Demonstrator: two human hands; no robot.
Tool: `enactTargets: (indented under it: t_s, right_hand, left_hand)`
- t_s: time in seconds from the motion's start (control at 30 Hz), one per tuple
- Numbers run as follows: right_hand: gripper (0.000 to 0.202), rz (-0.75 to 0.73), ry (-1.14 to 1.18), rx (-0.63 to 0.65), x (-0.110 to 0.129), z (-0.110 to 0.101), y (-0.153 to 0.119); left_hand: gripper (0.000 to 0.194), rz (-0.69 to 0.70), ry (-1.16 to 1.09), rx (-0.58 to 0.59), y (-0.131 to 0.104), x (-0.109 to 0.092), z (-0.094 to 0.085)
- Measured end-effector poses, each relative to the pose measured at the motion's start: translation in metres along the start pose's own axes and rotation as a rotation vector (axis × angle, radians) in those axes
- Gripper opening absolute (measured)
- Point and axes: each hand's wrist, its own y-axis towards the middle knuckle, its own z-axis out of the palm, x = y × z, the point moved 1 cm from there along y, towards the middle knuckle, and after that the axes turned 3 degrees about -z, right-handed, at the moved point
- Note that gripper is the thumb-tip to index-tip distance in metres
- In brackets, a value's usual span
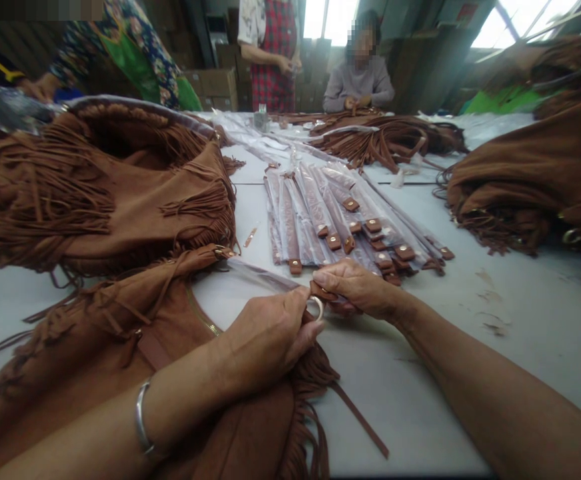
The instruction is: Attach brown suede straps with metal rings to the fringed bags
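Ideally, the left hand (pixel 272 333) braces its pinched ring (pixel 321 308); the right hand (pixel 358 283), at two o'clock, squares its pinched tab (pixel 322 293).

A fringed bag (pixel 170 193) lies on the left of the white table (pixel 460 300), a brown heap (pixel 535 160) on the right, and strips (pixel 365 143) toward the back. Beyond are a person in florals (pixel 143 47), another in a checked apron (pixel 273 60), a third in grey (pixel 358 87), stacked cartons (pixel 219 83) and bright windows (pixel 330 20).
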Motion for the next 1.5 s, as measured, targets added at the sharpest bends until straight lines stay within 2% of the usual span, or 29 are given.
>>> enactTargets:
  t_s: [0.13,0.33,0.43,0.57,0.77,1.07,1.27,1.43,1.5]
  right_hand:
    - [0.044,0.004,0.068,-0.04,-0.006,0.005,0.001]
    - [0.043,-0.02,0.049,-0.119,-0.009,0.01,0.001]
    - [0.043,-0.015,0.107,-0.067,-0.007,0.011,0.0]
    - [0.043,-0.015,0.147,0.007,-0.005,0.007,0.001]
    - [0.044,-0.003,0.007,0.024,0.001,-0.002,-0.002]
    - [0.044,0.057,0.011,0.132,-0.005,-0.007,-0.003]
    - [0.045,0.082,-0.073,0.197,0.01,-0.005,-0.009]
    - [0.038,0.141,-0.153,0.235,0.022,-0.001,-0.018]
    - [0.035,0.15,-0.186,0.208,0.023,0.001,-0.02]
  left_hand:
    - [0.031,-0.035,0.078,-0.029,-0.002,0.0,0.004]
    - [0.023,-0.102,-0.087,-0.024,-0.002,-0.001,0.002]
    - [0.022,-0.114,-0.075,-0.054,-0.003,-0.004,-0.001]
    - [0.028,-0.125,0.076,-0.074,-0.004,-0.01,-0.001]
    - [0.028,-0.105,0.203,0.031,-0.002,-0.015,0.002]
    - [0.026,-0.037,0.137,0.065,-0.003,-0.012,0.004]
    - [0.024,-0.052,0.125,0.081,-0.003,-0.013,0.0]
    - [0.025,-0.017,0.15,0.025,-0.006,-0.014,0.001]
    - [0.025,-0.036,0.153,-0.005,-0.007,-0.011,0.001]
